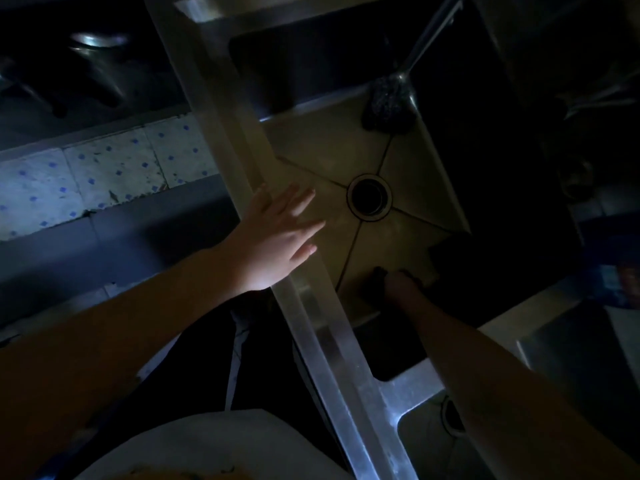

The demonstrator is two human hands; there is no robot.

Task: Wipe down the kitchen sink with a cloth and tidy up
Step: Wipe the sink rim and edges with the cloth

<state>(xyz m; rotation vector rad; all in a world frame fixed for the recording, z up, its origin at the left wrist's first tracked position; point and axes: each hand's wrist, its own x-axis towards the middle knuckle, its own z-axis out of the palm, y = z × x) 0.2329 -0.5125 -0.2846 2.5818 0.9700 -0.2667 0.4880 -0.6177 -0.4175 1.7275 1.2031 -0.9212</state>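
The dark cloth (pixel 377 274) lies on the sink (pixel 325 143) floor at the near corner, under my right hand (pixel 400 285); too dim to tell whether it grips or only presses. My left hand (pixel 277 237) rests released on the front rim, fingers (pixel 304 202) spread over the basin near the drain (pixel 369 197). A dark scrubber (pixel 386 105) sits at the far wall below the tap (pixel 429 39)

Too dark to tell the grip of the right hand (pixel 398 284) on the dark cloth (pixel 378 273). Right half of the sink (pixel 329 143) lost in shadow. Tap (pixel 433 32) cut off at top edge.
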